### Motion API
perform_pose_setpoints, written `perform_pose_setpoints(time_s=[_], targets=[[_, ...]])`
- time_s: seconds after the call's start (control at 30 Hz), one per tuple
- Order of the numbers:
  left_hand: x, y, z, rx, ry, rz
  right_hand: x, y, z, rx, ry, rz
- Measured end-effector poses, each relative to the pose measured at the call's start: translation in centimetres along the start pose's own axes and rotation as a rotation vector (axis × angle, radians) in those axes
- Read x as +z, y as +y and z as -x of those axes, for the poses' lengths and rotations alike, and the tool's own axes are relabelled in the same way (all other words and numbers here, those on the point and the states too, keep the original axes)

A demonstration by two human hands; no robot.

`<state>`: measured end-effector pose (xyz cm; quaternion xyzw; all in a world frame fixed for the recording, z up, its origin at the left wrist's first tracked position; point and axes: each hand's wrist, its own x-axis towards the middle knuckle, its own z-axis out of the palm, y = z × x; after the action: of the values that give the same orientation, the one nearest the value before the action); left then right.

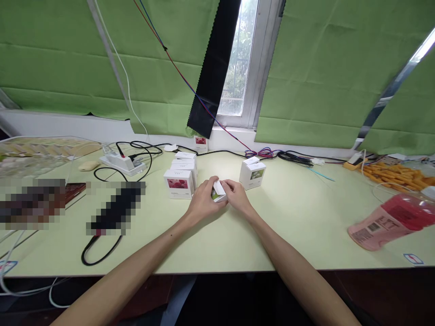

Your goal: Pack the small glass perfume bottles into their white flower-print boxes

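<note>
A small white box with a green picture [219, 191] is held just above or on the table, between both hands. My left hand [203, 199] wraps round its left side. My right hand [237, 194] has its fingers pressed at the box's right top edge, by a white flap. To the left stands a row of several white boxes, the front box [178, 184] showing a red picture. Right of my hands, a white box with a green picture [253, 175] stands upright with another behind it. My fingers hide part of the held box.
A power strip [125, 164] and black cables lie at the back left. A pink-red bottle [390, 222] lies tilted at the right, near a heap of orange pieces [394, 176]. Another box [200, 143] stands by the wall. A blurred dark object [117, 208] lies left.
</note>
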<state>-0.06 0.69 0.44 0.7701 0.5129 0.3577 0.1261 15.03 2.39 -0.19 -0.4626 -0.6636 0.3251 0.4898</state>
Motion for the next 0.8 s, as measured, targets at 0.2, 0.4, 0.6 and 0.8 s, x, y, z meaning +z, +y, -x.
perform_pose_setpoints(time_s=[0.2, 0.4, 0.6, 0.8], targets=[[0.0, 0.05, -0.05, -0.01, 0.0, -0.005, -0.01, 0.08, -0.03, 0.014, -0.016, -0.008], [-0.05, 0.05, -0.08, -0.02, -0.016, -0.015, -0.02, 0.19, -0.1, 0.008, -0.018, -0.001], [-0.06, 0.04, -0.07, -0.018, -0.019, -0.005, -0.01, 0.23, -0.14, 0.007, -0.023, 0.013], [-0.15, 0.21, -0.04, -0.026, -0.021, -0.009, -0.02, 0.15, -0.12, 0.004, -0.025, 0.016]])
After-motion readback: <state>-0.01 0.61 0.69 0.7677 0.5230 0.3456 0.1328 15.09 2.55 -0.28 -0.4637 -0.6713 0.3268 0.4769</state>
